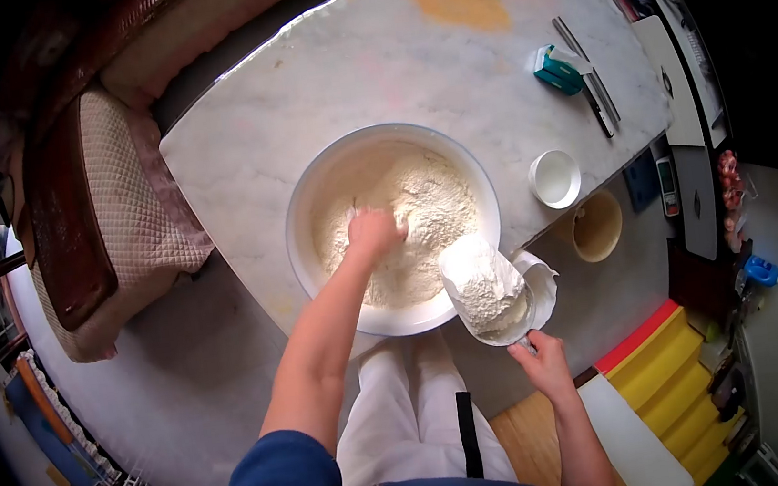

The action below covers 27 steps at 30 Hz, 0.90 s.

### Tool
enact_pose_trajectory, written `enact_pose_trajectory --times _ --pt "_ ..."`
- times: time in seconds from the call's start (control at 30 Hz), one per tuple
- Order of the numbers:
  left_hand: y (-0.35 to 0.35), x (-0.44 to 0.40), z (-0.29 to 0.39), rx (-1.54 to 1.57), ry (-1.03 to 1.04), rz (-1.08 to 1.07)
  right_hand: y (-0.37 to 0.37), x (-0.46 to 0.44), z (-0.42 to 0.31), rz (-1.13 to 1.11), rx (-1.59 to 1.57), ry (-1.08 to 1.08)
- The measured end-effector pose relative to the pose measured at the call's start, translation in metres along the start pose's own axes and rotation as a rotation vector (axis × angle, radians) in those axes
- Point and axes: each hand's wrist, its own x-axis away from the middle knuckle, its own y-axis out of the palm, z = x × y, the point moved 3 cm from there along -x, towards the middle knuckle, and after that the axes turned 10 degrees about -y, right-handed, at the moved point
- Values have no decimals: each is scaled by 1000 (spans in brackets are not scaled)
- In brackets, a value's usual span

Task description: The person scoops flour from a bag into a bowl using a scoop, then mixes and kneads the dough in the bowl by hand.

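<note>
A large white basin [305,281] with a blue rim holds pale flour [431,190], heaped on its right side. Inside it, my left hand [377,235] reaches down into the flour with its fingertips hidden, so its grip does not show. My right hand [542,360] is closed round the handle of a white scoop [488,332]. Heaped with white flour [485,285], the scoop is at the basin's lower right rim. Just behind the scoop is another white container or bag [540,291], partly hidden.
The basin stands on a marble-topped table [235,155]. Right of it are a small white bowl [554,179], a teal-and-white box [559,68], a knife [598,106] and a metal bar [586,67]. Below the table edge is a beige bucket [596,225]. A quilted sofa [128,186] stands left.
</note>
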Motion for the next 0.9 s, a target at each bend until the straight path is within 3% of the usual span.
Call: enact_pose_trajectory --times 0.1,0.2,0.4,0.5,0.53,0.63,0.73,0.9 --pt "12 36 -11 -84 167 -34 0 5 4 30 -38 -44" --pt "-17 75 -1 -138 186 -56 0 7 7 21 -46 -30" --pt "-5 30 70 17 553 541 0 9 5 25 -41 4" --pt "10 3 91 -77 592 353 1 9 12 42 -47 -3" --pt "8 2 90 -49 630 395 2 10 14 46 -56 -5" --pt "24 -11 81 -239 479 222 0 9 13 17 -35 38" --pt "48 -19 42 -276 395 195 -2 8 10 13 -6 23" --pt "-19 35 -12 -222 346 163 -5 5 -1 -34 -28 38"
